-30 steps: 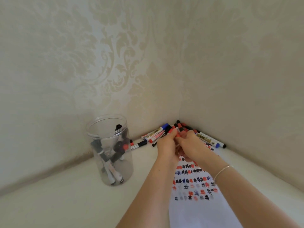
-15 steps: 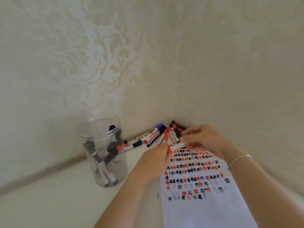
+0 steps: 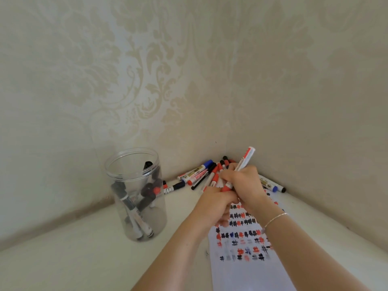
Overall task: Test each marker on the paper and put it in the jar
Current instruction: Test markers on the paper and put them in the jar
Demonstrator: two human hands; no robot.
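Since 0.5 s ago, right hand (image 3: 244, 183) lifting red marker (image 3: 241, 166) off paper (image 3: 247, 269), now gripping it steeply tilted, long axis running up-right, far end toward wall corner. Left hand (image 3: 214, 204) curling round marker's red lower end, just right of clear ribbed plastic jar (image 3: 136, 194) holding capped markers.

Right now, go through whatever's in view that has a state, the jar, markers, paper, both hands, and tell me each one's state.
jar: upright, no lid, several markers inside.
red marker: held tilted above the paper, red end low.
right hand: grips the red marker's barrel.
left hand: curled at the marker's red lower end.
loose markers: lying in the corner.
paper: flat, covered with hash marks.
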